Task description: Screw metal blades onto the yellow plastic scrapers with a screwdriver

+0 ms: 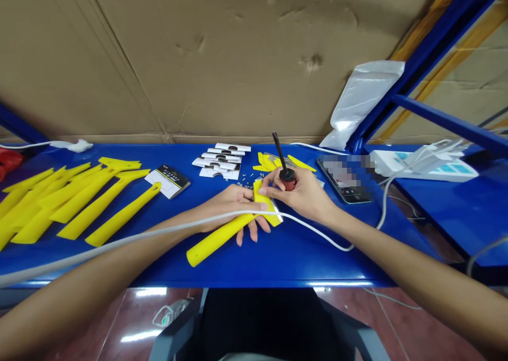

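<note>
My left hand [226, 202] is closed around a yellow scraper [220, 240], near its head. The scraper's handle slants down toward the table's front edge, and a thin shiny strip shows along the right side of its head. In my right hand [307, 194] is a screwdriver [288, 179] with a dark red and black handle, its dark shaft pointing up and away. The thumb and fingertips of that same hand touch the scraper's head. Whether they pinch something small there is hidden. Loose small screws [248, 183] lie just beyond my left hand.
Several yellow scraper handles [115, 205] lie at left, beside a black-and-white card [169, 180]. Behind my hands are stacked white blade-like pieces [220, 160] and yellow parts [266, 161]. A phone [343, 178] and power strip [428, 165] are at right. A white cable [317, 237] crosses in front.
</note>
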